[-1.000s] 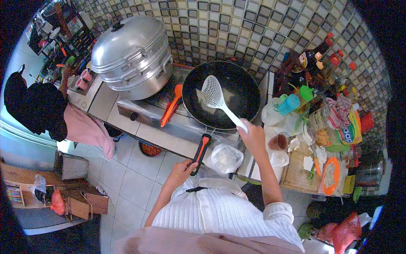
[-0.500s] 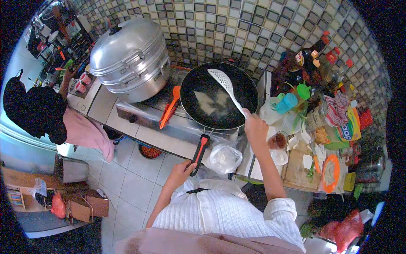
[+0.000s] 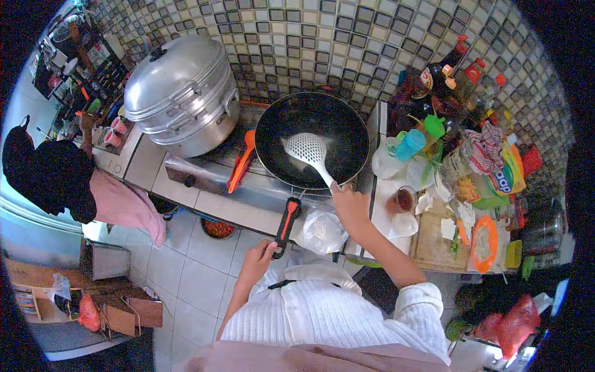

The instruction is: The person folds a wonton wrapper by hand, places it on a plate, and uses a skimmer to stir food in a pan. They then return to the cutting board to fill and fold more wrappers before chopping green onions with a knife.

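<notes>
A black wok (image 3: 344, 146) sits on the stove, its black and red handle (image 3: 288, 226) pointing toward me. My left hand (image 3: 257, 259) is closed around the handle's lower end. In my right hand (image 3: 351, 209) I grip a white slotted spoon (image 3: 308, 150), its perforated head low inside the wok. Pale food pieces lie in the wok, largely hidden beneath the spoon head. An orange spatula (image 3: 241, 164) rests on the stove just left of the wok. Close to the handle, on the counter's front edge, stands a clear plastic bag (image 3: 321, 232) with white contents.
A large aluminium steamer (image 3: 189, 99) stands left of the wok. To the right are bottles, a glass of brown liquid (image 3: 401, 201), a cutting board (image 3: 436, 248) and an orange-rimmed plate (image 3: 485, 245). At far left another person (image 3: 52, 180) works at the counter.
The slotted spoon's head has come down from the wok's far side onto the food pieces. My right hand has moved left and toward me; my left hand stays on the handle.
</notes>
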A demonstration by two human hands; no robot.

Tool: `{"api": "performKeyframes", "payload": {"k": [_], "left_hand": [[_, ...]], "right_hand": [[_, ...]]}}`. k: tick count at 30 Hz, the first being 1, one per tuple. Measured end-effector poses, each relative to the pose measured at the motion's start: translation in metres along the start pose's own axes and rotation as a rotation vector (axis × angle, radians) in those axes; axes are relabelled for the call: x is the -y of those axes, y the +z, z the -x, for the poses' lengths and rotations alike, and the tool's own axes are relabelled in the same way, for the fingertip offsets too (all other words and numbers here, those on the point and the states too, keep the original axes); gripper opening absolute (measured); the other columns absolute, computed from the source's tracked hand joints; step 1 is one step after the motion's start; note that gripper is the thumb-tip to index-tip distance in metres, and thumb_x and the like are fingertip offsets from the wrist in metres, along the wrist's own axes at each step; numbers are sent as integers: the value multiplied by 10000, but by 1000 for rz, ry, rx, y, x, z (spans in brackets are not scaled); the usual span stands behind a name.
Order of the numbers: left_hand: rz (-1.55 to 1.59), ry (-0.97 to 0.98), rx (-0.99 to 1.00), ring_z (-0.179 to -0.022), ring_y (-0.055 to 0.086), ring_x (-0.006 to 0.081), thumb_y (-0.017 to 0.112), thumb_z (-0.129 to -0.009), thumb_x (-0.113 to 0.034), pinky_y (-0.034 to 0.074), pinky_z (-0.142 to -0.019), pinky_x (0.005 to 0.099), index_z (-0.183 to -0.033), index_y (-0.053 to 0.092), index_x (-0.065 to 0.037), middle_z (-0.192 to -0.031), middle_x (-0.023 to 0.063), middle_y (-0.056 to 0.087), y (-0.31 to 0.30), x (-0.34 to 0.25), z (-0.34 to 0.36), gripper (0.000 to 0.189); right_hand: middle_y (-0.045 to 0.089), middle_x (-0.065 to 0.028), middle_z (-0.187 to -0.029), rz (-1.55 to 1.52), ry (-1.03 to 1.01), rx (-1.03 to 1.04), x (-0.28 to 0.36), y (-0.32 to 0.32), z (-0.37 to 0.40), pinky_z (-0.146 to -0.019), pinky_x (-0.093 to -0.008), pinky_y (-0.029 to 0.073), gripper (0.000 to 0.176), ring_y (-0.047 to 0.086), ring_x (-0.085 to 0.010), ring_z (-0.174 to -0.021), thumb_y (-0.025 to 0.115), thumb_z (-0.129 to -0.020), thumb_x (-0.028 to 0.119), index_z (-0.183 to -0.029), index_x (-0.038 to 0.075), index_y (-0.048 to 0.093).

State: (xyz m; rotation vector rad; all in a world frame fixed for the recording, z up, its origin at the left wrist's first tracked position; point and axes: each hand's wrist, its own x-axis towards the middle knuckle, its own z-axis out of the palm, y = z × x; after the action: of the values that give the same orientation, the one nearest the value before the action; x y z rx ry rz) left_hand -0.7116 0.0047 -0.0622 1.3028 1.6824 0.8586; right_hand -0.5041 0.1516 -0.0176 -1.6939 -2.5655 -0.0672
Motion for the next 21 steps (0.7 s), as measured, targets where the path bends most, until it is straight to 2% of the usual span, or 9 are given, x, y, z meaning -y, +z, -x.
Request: {"api": "performKeyframes", "payload": {"k": [2, 6, 10, 12, 16, 18, 19, 20, 21], "left_hand": [[-13, -24, -2, -536, 533, 154, 466, -873, -294, 407, -503, 279, -840, 569, -1, -575, 106, 536, -1, 3, 3, 313], [32, -50, -4, -549, 541, 149, 452, -881, -285, 411, -521, 278, -835, 574, -6, -581, 93, 545, 2, 6, 7, 308], [84, -6, -11, -523, 514, 145, 391, -898, -343, 393, -505, 268, -808, 569, -2, -579, 90, 538, 4, 14, 12, 395], [122, -189, 54, -495, 474, 140, 309, -907, -411, 366, -484, 272, -720, 563, 6, -570, 91, 526, 5, 27, 15, 523], [354, -224, -48, -464, 432, 134, 256, -905, -447, 344, -474, 278, -610, 539, 10, -521, 90, 495, 17, 26, 31, 613], [49, -176, -34, -451, 439, 148, 311, -902, -410, 347, -471, 299, -559, 524, 16, -484, 90, 476, 15, 27, 38, 587], [45, -173, -26, -451, 439, 148, 311, -902, -410, 347, -471, 299, -559, 524, 16, -484, 90, 476, 17, 24, 42, 587], [-61, -189, -22, -448, 449, 160, 342, -896, -382, 352, -470, 304, -560, 525, 18, -480, 89, 480, 19, 21, 46, 554], [-168, -201, -15, -445, 459, 172, 372, -890, -355, 358, -469, 309, -560, 527, 21, -477, 89, 485, 22, 19, 49, 523]], "right_hand": [[567, -115, -785, -44, 78, 85, -2, -2, 2, -512, -388, 475, 294, 609, -280, -622, 464, -791, 128, -1083, 119, 499], [568, -129, -791, -51, 122, 6, -3, 3, 6, -524, -389, 479, 309, 609, -290, -634, 479, -783, 121, -1092, 104, 489], [567, -142, -819, -86, 182, 65, 7, 3, 10, -543, -401, 484, 320, 609, -298, -660, 460, -775, 83, -1095, 80, 475], [566, -143, -840, -100, 198, 120, 9, 4, 14, -562, -418, 483, 312, 608, -303, -689, 429, -779, 71, -1089, 63, 465], [572, -151, -823, -142, 179, 112, 7, 16, 23, -564, -442, 476, 314, 607, -322, -702, 404, -797, 95, -1105, 66, 458], [578, -148, -799, -144, 183, 82, 6, 13, 29, -559, -450, 473, 331, 607, -321, -685, 399, -797, 92, -1123, 73, 453], [583, -144, -775, -147, 181, 49, 6, 9, 33, -553, -458, 470, 348, 608, -321, -667, 394, -797, 89, -1141, 80, 447], [589, -145, -741, -164, 200, 119, 6, -1, 38, -534, -466, 464, 408, 604, -319, -620, 428, -802, 148, -1208, 115, 407], [589, -145, -741, -164, 215, 118, 7, -7, 44, -534, -466, 464, 408, 604, -319, -620, 428, -802, 148, -1208, 115, 407]]}}
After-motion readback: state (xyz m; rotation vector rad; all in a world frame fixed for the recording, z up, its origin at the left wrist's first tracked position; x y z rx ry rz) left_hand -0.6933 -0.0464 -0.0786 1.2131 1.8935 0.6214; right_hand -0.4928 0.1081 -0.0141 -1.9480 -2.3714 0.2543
